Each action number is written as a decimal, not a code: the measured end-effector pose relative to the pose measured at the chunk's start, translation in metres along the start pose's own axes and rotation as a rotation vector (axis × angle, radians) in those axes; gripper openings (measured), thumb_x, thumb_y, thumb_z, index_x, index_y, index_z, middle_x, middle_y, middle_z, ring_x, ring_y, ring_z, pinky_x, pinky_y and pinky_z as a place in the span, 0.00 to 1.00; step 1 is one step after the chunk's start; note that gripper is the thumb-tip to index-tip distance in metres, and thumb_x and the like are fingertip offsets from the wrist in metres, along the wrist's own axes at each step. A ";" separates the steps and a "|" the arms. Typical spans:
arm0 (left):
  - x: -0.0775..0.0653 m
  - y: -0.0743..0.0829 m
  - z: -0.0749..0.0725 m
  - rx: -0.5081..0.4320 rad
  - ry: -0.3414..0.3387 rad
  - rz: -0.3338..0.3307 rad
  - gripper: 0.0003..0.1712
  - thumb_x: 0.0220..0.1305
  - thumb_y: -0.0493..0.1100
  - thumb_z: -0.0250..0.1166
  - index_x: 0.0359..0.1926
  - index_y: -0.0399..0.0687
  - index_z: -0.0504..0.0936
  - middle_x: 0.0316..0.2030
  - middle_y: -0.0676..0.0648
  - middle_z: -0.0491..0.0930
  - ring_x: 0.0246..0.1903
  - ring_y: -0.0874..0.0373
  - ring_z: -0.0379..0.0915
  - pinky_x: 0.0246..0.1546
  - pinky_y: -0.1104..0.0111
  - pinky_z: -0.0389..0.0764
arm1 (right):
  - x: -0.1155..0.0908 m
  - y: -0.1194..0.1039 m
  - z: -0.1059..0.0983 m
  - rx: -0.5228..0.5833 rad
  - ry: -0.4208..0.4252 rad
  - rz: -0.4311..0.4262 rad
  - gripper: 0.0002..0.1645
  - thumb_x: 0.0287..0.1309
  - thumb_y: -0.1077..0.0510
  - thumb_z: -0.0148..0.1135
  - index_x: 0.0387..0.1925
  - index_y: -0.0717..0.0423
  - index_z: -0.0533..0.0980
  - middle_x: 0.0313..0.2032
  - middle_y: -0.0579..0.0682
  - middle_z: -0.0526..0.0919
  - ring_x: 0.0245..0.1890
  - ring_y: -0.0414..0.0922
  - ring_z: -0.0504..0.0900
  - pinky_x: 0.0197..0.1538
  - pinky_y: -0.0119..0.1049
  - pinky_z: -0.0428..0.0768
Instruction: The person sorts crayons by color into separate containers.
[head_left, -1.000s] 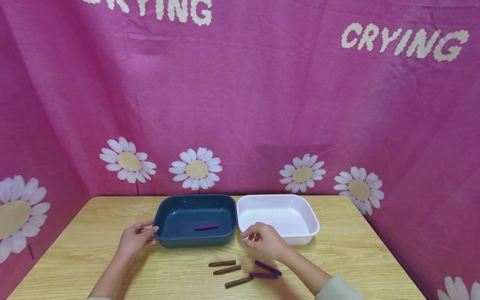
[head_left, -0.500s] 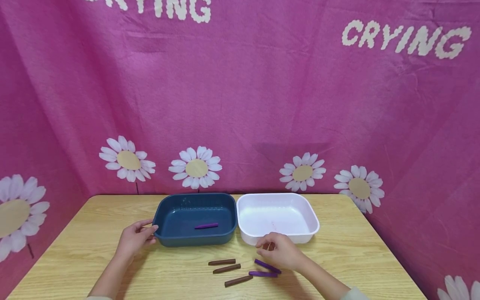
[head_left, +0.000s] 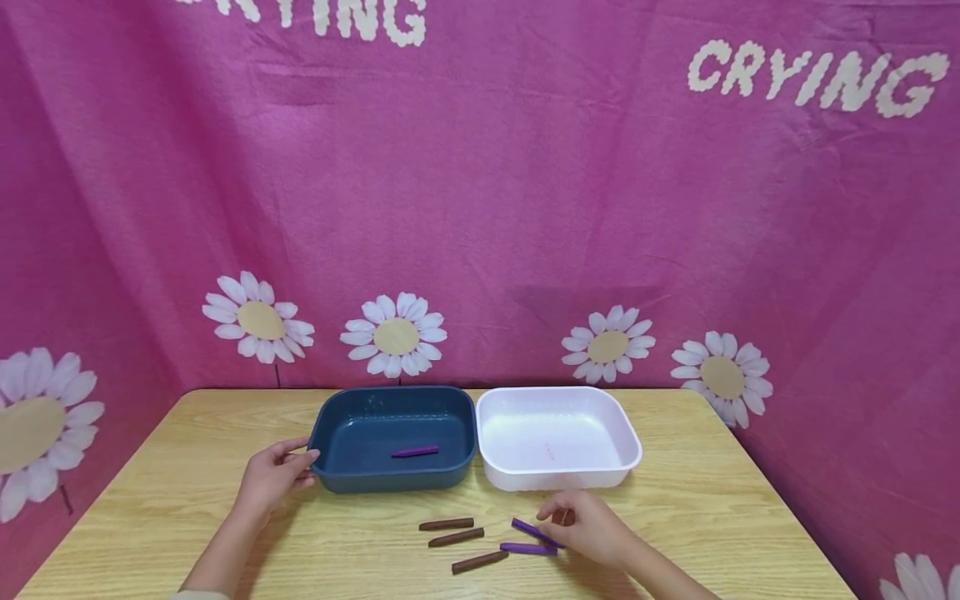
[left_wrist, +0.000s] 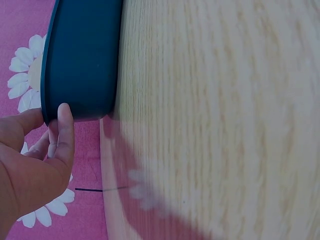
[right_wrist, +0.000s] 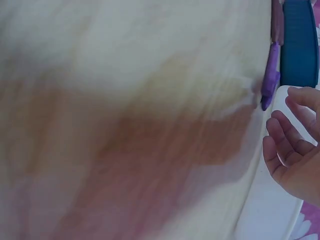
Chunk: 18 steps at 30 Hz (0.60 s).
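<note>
My left hand (head_left: 273,479) is at the left end of a dark blue plastic tray (head_left: 386,482), thumb and fingers gripping its rim; the left wrist view shows the fingertips on the tray's corner (left_wrist: 82,65). One purple crayon (head_left: 415,452) lies inside that tray. My right hand (head_left: 588,527), fingers loosely bent and holding nothing, hovers over two purple crayons (head_left: 528,549) on the table. Its fingertips overlap the farther purple crayon (head_left: 525,526) in the head view. In the right wrist view, the right hand (right_wrist: 295,145) has a gap between thumb and fingers.
A white tray (head_left: 562,481) stands right beside the blue one, with faint reddish marks on its floor. Three brown crayons (head_left: 456,537) lie on the wooden table (head_left: 360,550), left of the purple ones. A pink flowered cloth (head_left: 480,208) hangs behind the table.
My right hand has moved right and toward me, from the front of the white tray to above the purple crayons. The left hand stays at the blue tray's rim.
</note>
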<state>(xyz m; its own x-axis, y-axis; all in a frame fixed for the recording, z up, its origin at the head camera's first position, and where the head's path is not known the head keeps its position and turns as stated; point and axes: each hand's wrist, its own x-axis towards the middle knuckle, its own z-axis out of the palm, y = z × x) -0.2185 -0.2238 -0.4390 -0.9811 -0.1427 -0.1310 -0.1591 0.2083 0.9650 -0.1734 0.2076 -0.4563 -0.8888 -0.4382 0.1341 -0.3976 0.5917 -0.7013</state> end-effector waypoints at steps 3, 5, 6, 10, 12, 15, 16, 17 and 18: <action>0.000 0.000 0.000 0.000 0.003 -0.002 0.28 0.65 0.37 0.58 0.61 0.24 0.64 0.25 0.52 0.75 0.22 0.67 0.78 0.27 0.76 0.81 | -0.006 0.003 0.001 0.016 -0.005 0.032 0.08 0.52 0.59 0.66 0.32 0.60 0.81 0.24 0.45 0.79 0.23 0.29 0.70 0.27 0.25 0.71; 0.001 0.000 -0.001 -0.001 0.002 -0.005 0.29 0.65 0.38 0.58 0.61 0.25 0.64 0.25 0.52 0.75 0.23 0.67 0.78 0.27 0.76 0.81 | -0.008 0.004 0.002 0.020 -0.004 0.053 0.07 0.52 0.59 0.66 0.33 0.59 0.81 0.24 0.45 0.79 0.23 0.30 0.70 0.26 0.25 0.71; 0.001 0.000 -0.001 0.000 0.000 -0.004 0.29 0.65 0.38 0.58 0.61 0.25 0.63 0.25 0.51 0.75 0.23 0.67 0.78 0.27 0.76 0.81 | -0.009 0.005 0.003 0.019 0.002 0.054 0.07 0.52 0.59 0.66 0.33 0.58 0.81 0.24 0.45 0.79 0.23 0.30 0.69 0.26 0.25 0.71; 0.001 0.000 -0.001 0.003 -0.002 -0.008 0.29 0.64 0.38 0.59 0.61 0.24 0.63 0.25 0.51 0.75 0.22 0.66 0.78 0.27 0.76 0.81 | -0.009 0.005 0.006 -0.014 0.025 0.048 0.07 0.51 0.59 0.67 0.32 0.57 0.81 0.25 0.44 0.77 0.23 0.29 0.68 0.26 0.25 0.69; 0.001 0.000 0.000 0.004 0.001 -0.011 0.29 0.64 0.38 0.59 0.61 0.24 0.63 0.25 0.51 0.75 0.22 0.66 0.78 0.27 0.76 0.81 | -0.009 0.004 0.008 -0.038 0.030 0.034 0.06 0.50 0.58 0.67 0.32 0.56 0.81 0.25 0.43 0.76 0.23 0.29 0.67 0.26 0.25 0.69; 0.001 0.000 0.000 0.002 0.006 -0.014 0.29 0.64 0.38 0.59 0.61 0.25 0.64 0.24 0.51 0.75 0.22 0.66 0.78 0.27 0.76 0.81 | -0.008 0.004 0.011 -0.086 0.032 0.029 0.06 0.50 0.57 0.68 0.31 0.54 0.81 0.25 0.41 0.75 0.24 0.29 0.66 0.27 0.24 0.68; 0.001 0.000 0.000 0.000 0.004 -0.013 0.29 0.64 0.38 0.59 0.61 0.25 0.64 0.24 0.51 0.75 0.22 0.66 0.78 0.27 0.76 0.81 | -0.008 0.004 0.011 -0.099 0.032 0.028 0.06 0.50 0.57 0.68 0.31 0.54 0.81 0.25 0.41 0.74 0.24 0.29 0.66 0.27 0.24 0.68; 0.001 -0.001 0.000 -0.001 0.004 -0.012 0.29 0.64 0.39 0.59 0.61 0.25 0.64 0.24 0.51 0.75 0.22 0.66 0.78 0.27 0.76 0.81 | -0.008 0.004 0.012 -0.109 0.034 0.026 0.06 0.50 0.57 0.68 0.31 0.54 0.81 0.25 0.41 0.74 0.24 0.29 0.66 0.27 0.24 0.67; 0.001 -0.001 0.000 -0.001 0.003 -0.013 0.30 0.64 0.39 0.59 0.61 0.25 0.64 0.24 0.51 0.75 0.22 0.66 0.78 0.27 0.76 0.81 | -0.008 0.003 0.012 -0.118 0.036 0.024 0.05 0.50 0.57 0.68 0.30 0.54 0.81 0.25 0.41 0.74 0.24 0.30 0.66 0.27 0.24 0.67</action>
<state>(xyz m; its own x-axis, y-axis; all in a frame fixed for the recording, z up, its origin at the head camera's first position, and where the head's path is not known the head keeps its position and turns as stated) -0.2195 -0.2238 -0.4400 -0.9786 -0.1483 -0.1429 -0.1718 0.2059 0.9634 -0.1650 0.2047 -0.4681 -0.9052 -0.3995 0.1451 -0.3983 0.6781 -0.6176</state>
